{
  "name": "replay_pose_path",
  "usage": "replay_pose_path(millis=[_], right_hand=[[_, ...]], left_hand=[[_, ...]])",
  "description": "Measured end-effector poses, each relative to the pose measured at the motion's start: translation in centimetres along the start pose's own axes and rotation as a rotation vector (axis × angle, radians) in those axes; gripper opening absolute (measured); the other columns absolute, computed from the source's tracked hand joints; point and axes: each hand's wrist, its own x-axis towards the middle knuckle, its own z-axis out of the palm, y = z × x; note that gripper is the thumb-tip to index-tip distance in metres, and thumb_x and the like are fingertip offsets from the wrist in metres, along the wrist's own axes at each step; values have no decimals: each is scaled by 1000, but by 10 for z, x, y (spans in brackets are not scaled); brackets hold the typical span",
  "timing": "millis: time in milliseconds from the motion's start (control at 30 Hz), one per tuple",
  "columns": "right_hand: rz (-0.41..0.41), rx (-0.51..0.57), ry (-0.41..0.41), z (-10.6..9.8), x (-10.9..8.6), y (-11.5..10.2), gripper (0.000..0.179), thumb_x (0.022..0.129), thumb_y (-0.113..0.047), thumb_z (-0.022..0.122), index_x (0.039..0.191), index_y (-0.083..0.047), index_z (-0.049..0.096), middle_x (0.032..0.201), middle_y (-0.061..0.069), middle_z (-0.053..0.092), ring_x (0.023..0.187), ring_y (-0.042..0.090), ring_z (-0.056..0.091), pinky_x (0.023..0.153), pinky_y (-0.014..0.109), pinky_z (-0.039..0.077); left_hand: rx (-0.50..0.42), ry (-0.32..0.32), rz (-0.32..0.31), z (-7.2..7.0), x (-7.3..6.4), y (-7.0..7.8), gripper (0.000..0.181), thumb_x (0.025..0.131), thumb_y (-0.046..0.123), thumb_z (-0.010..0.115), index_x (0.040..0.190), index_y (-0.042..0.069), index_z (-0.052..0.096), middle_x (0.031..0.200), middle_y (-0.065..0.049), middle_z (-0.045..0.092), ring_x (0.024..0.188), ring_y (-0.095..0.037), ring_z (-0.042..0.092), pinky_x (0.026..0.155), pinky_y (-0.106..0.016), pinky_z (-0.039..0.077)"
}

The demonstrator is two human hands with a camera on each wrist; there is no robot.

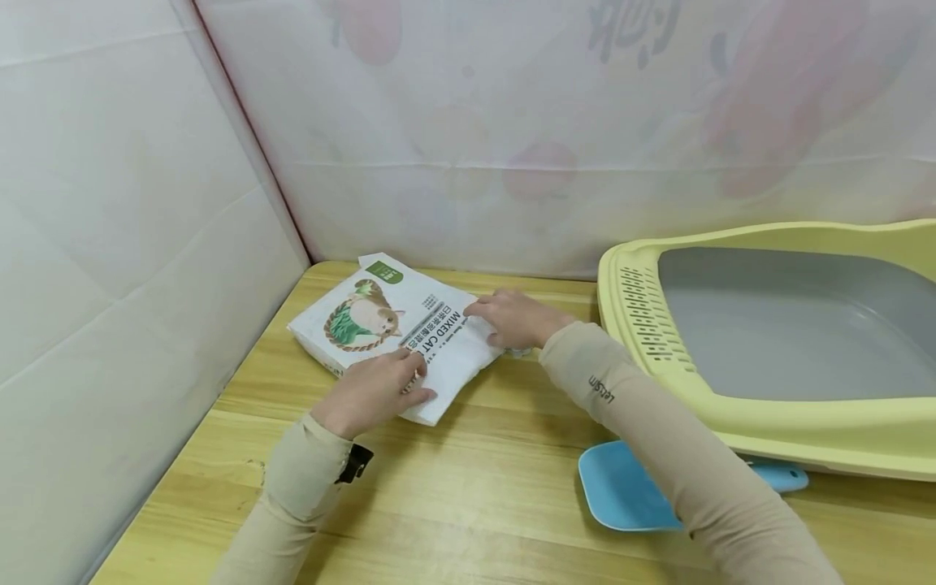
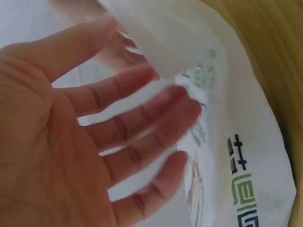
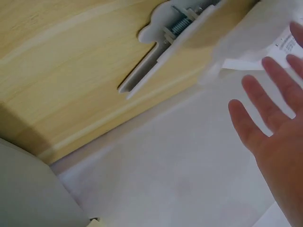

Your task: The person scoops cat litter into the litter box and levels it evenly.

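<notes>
A white bag of mixed cat litter [image 1: 446,357], printed with a cat in a basket, lies flat at the back left of the table. My left hand [image 1: 380,386] is over its near edge, fingers spread and slightly bent; the left wrist view shows the fingertips against or just before the white plastic [image 2: 255,118]. At the bag's right end is my right hand [image 1: 515,317], its fingers extended in the right wrist view beside the bag's loose end [image 3: 251,40]. A white spring clip [image 3: 173,35] lies on the wood near that end, mostly hidden in the head view.
A yellow litter box [image 1: 702,398] with a grey inside stands at the right. In front of it, partly under my right forearm, lies a blue scoop [image 1: 621,487]. Printed cloth walls [image 1: 453,138] border the wooden table [image 1: 439,504] at the back and left.
</notes>
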Motion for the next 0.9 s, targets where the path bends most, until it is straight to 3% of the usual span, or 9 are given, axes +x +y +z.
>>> replay_pose_path(millis=[200,433,600,767,900], right_hand=[[31,-5,-47,6,1,-1,60,89,-7,69,147,-6,51,152,18,46,136,39,44,113,53,33],[-30,-136,-53,13,3,-7,48,90,-8,68,137,-4,59,143,18,54,130,37,51,106,49,42],[-27,-135,-43,13,2,-9,48,89,-6,71,135,-4,60,138,18,55,127,37,53,103,50,44],[-42,-123,10,6,2,-8,42,83,-1,73,125,-7,69,120,16,61,112,34,59,95,47,49],[-74,-80,68,-4,2,-7,22,85,-2,72,107,-4,77,102,13,66,97,30,63,89,43,51]], left_hand=[[74,-30,-8,6,1,-1,40,92,35,73,110,0,64,89,-6,60,77,-19,57,68,-38,51],[148,-118,-45,11,3,4,35,87,39,78,99,7,70,97,-7,56,84,-22,54,73,-41,51],[158,-109,-49,12,3,7,31,85,37,80,90,9,66,92,-5,54,83,-21,51,71,-40,50],[139,-50,38,12,3,6,32,83,31,83,80,10,59,80,-1,52,72,-18,50,63,-34,46],[122,9,155,11,3,5,31,82,26,85,78,11,58,74,2,52,65,-14,50,58,-30,44]])
